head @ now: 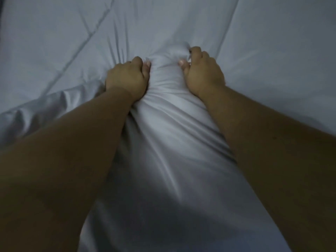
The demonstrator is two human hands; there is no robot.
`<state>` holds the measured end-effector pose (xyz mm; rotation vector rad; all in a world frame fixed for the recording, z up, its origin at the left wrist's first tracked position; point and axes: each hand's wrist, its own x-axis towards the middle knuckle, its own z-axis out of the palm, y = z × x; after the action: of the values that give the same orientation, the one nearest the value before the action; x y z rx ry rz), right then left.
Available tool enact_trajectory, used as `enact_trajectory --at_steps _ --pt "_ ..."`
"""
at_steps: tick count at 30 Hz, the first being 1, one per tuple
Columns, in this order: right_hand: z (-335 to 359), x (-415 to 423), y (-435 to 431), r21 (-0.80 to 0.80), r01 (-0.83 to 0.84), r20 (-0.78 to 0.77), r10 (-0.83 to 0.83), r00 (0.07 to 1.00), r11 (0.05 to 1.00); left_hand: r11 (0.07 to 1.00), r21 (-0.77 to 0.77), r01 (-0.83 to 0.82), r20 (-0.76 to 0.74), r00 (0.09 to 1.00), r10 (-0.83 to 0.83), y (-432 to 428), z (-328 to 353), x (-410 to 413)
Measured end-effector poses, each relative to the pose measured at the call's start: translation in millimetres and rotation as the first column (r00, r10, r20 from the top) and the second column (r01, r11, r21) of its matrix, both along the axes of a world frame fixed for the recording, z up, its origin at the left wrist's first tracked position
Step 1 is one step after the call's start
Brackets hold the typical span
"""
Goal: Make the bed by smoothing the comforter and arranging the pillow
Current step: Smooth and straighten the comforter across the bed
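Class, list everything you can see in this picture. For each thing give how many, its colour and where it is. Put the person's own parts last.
comforter: one, pale grey-white with stitched seams, spread across the whole background.
fabric ridge: one, white, bunched and creased, running from bottom centre up between the arms; cannot tell whether it is a pillow or a fold of the comforter.
dark strip: one, near black, top left edge; too little shows to identify.
left hand: one, centre left, fingers curled, gripping the fabric ridge.
right hand: one, centre right, gripping the same ridge.
forearms: two, bare, reaching in from the bottom corners.
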<state>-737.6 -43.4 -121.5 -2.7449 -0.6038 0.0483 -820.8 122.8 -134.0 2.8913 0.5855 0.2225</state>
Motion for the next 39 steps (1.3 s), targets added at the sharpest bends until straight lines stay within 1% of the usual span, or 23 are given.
enact_trajectory --at_steps 3,7,13,18,23,26,29,32,36,39 --pt "0.1 -6.0 -2.8 0.007 0.012 -0.02 -0.012 1.0 1.0 1.0 -0.018 0.014 0.003 1.0 -0.014 -0.8 -1.4 -4.3" --pt "-2.3 -21.3 -3.2 0.015 0.007 -0.001 -0.007 1.0 1.0 0.999 -0.031 0.012 0.001 1.0 -0.012 0.3 -3.8 -17.9" --pt "-2.2 -51.4 -18.8 0.024 0.004 -0.035 -0.003 0.999 1.0 0.996 -0.093 0.005 -0.058 0.998 -0.011 -14.9 1.5 -48.4" --pt "3.3 -89.8 -51.0 0.013 0.014 -0.064 -0.013 0.998 1.0 0.99 -0.143 0.012 -0.122 0.992 -0.03 -41.7 10.5 -80.7" --pt "9.8 -130.9 -98.4 -0.019 0.027 -0.088 -0.028 0.996 0.999 0.981 -0.192 0.029 -0.173 0.983 -0.063 -86.0 19.0 -119.5" --pt "15.7 -157.2 -130.9 0.001 0.035 -0.116 -0.034 0.993 0.999 0.97 -0.239 0.032 -0.208 0.974 -0.084 -117.4 24.4 -145.2" --pt "24.7 -184.9 -165.2 0.029 0.053 -0.192 -0.047 0.98 0.998 0.957 -0.289 0.021 -0.248 0.964 -0.096 -150.2 31.2 -173.9" --pt "33.8 -213.2 -204.0 0.074 0.083 -0.314 -0.056 0.948 0.994 0.944 -0.33 0.013 -0.307 0.944 -0.12 -186.1 37.5 -207.2" --pt "53.7 -249.9 -253.6 0.173 0.11 -0.512 -0.006 0.859 0.979 0.914 -0.405 -0.001 -0.381 0.909 -0.168 -236.1 47.8 -254.1" --pt "69.0 -269.2 -285.1 0.252 0.213 -0.641 -0.002 0.768 0.944 0.881 -0.473 0.025 -0.451 0.852 -0.266 -267.5 59.9 -284.8"
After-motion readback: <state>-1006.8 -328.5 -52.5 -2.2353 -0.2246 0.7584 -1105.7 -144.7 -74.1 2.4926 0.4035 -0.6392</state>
